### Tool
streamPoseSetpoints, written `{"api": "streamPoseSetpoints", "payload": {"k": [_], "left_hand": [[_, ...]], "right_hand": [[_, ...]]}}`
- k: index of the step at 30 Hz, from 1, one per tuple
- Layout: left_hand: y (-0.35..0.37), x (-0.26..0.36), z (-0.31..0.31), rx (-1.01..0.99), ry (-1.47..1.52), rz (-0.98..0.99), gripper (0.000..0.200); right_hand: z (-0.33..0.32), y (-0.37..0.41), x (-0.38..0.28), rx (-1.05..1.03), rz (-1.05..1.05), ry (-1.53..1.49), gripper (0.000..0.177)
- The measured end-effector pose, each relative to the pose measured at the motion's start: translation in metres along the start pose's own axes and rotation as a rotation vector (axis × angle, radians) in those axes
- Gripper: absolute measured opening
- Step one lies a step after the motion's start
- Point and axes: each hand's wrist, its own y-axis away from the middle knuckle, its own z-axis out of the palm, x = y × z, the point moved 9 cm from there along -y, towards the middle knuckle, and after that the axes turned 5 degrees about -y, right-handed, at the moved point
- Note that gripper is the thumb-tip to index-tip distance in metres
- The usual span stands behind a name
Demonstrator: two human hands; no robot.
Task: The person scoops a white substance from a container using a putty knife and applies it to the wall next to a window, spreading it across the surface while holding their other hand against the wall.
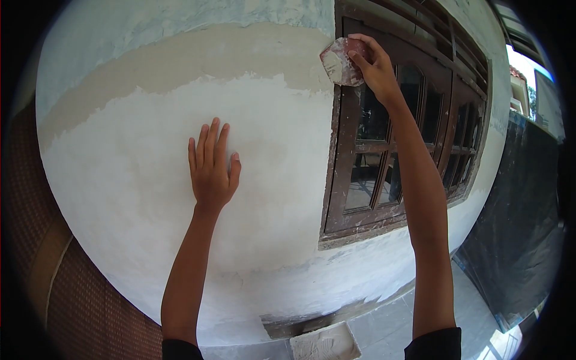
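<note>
Hands (213,171) at plastered wall (270,210), scraper (342,62) near brown window (384,150)

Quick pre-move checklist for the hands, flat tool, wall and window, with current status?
1. Flat tool held in right hand: ok, gripped at its reddish end.
2. Left hand holding nothing: ok, fingers spread before the wall.
3. Left palm touching wall: cannot tell.
4. Window frame free of pale marks: not ok, specks and smears show.
5. Tray in view: ok, low, cut by the picture's edge; pale material inside.
6. Wall surface dry: cannot tell.
</note>
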Motion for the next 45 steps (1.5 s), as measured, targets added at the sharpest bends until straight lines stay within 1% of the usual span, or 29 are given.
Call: {"api": "streamPoseSetpoints", "payload": {"k": [1, 3, 4, 6, 7, 9, 10, 12, 14, 17, 18, 21, 22, 25, 27, 28, 30, 31, 32, 34, 35, 36, 38, 40, 43, 44, 45], "left_hand": [[0.0, 0.0, 0.0, 0.002, 0.001, 0.002, 0.055], [0.0, 0.0, 0.0, 0.003, -0.001, -0.001, 0.055], [0.0, 0.0, 0.0, 0.005, -0.002, 0.001, 0.055], [0.0, 0.0, 0.0, 0.001, -0.004, -0.002, 0.055], [-0.001, 0.0, 0.0, -0.001, -0.007, -0.003, 0.055], [0.0, 0.0, 0.0, -0.001, -0.008, -0.002, 0.055], [0.0, 0.0, 0.001, -0.001, -0.008, -0.002, 0.055], [-0.001, 0.0, 0.0, -0.004, -0.007, 0.0, 0.055], [-0.001, -0.001, 0.0, -0.006, -0.008, 0.001, 0.055], [-0.001, 0.0, 0.0, -0.001, -0.007, 0.002, 0.055], [-0.001, 0.001, 0.0, -0.002, -0.007, 0.002, 0.055], [-0.001, 0.001, -0.001, 0.001, -0.011, 0.0, 0.055], [-0.001, 0.001, -0.001, 0.002, -0.01, 0.002, 0.055], [-0.001, 0.001, 0.0, -0.005, -0.019, 0.006, 0.055], [-0.001, 0.001, 0.0, -0.001, -0.02, 0.008, 0.055], [0.0, 0.001, 0.0, 0.002, -0.02, 0.007, 0.055], [0.0, 0.001, 0.0, 0.001, -0.023, 0.006, 0.055], [0.0, 0.001, 0.0, 0.003, -0.027, 0.004, 0.055], [0.0, 0.001, 0.0, 0.002, -0.028, 0.004, 0.055], [-0.001, 0.001, 0.0, 0.006, -0.018, 0.005, 0.055], [0.0, 0.001, 0.0, 0.003, -0.018, 0.006, 0.055], [0.0, 0.001, 0.0, 0.004, -0.014, 0.004, 0.055], [-0.001, 0.001, -0.001, 0.007, -0.013, 0.003, 0.055], [0.0, 0.001, 0.0, 0.006, -0.021, 0.002, 0.055], [0.0, 0.001, 0.001, -0.006, -0.015, -0.012, 0.055], [0.0, 0.001, 0.001, -0.007, -0.013, -0.013, 0.055], [0.0, 0.0, 0.001, -0.004, -0.018, -0.011, 0.056]], "right_hand": [[-0.002, -0.002, 0.002, -0.001, -0.002, -0.001, 0.032], [-0.022, -0.004, -0.001, 0.151, -0.088, -0.077, 0.033], [-0.021, -0.001, -0.006, 0.15, -0.087, -0.077, 0.033], [-0.022, 0.009, -0.002, 0.183, 0.047, -0.269, 0.032], [-0.015, 0.014, -0.005, 0.183, 0.047, -0.268, 0.032], [0.011, 0.022, -0.011, 0.081, -0.012, -0.176, 0.032], [0.012, 0.023, -0.006, 0.086, -0.01, -0.175, 0.032], [0.016, 0.022, 0.002, 0.071, -0.032, -0.079, 0.033], [0.001, 0.021, 0.01, 0.113, -0.012, -0.099, 0.033], [-0.03, 0.029, 0.024, 0.33, 0.139, -0.259, 0.033], [-0.03, 0.032, 0.024, 0.331, 0.139, -0.257, 0.033], [-0.006, 0.037, 0.011, 0.235, 0.014, -0.263, 0.032], [0.005, 0.043, 0.001, 0.2, 0.032, -0.153, 0.033], [0.002, 0.043, 0.016, 0.226, 0.054, -0.092, 0.032], [-0.023, 0.045, 0.028, 0.38, 0.075, -0.211, 0.031], [-0.026, 0.044, 0.027, 0.379, 0.073, -0.212, 0.031], [-0.032, 0.046, 0.031, 0.385, 0.072, -0.311, 0.032], [-0.025, 0.047, 0.026, 0.313, 0.096, -0.332, 0.033], [-0.02, 0.049, 0.022, 0.313, 0.097, -0.333, 0.033], [-0.002, 0.048, 0.013, 0.198, 0.079, -0.194, 0.033], [-0.005, 0.044, 0.021, 0.213, 0.069, -0.131, 0.033], [-0.009, 0.039, 0.023, 0.213, 0.071, -0.132, 0.033], [-0.026, 0.036, 0.017, 0.319, 0.0, -0.094, 0.032], [-0.036, 0.036, 0.012, 0.334, 0.0, -0.115, 0.033], [-0.018, 0.036, 0.007, 0.116, 0.047, -0.227, 0.032], [-0.017, 0.037, 0.012, 0.116, 0.048, -0.226, 0.032], [-0.01, 0.035, 0.013, 0.046, 0.021, -0.133, 0.032]]}}
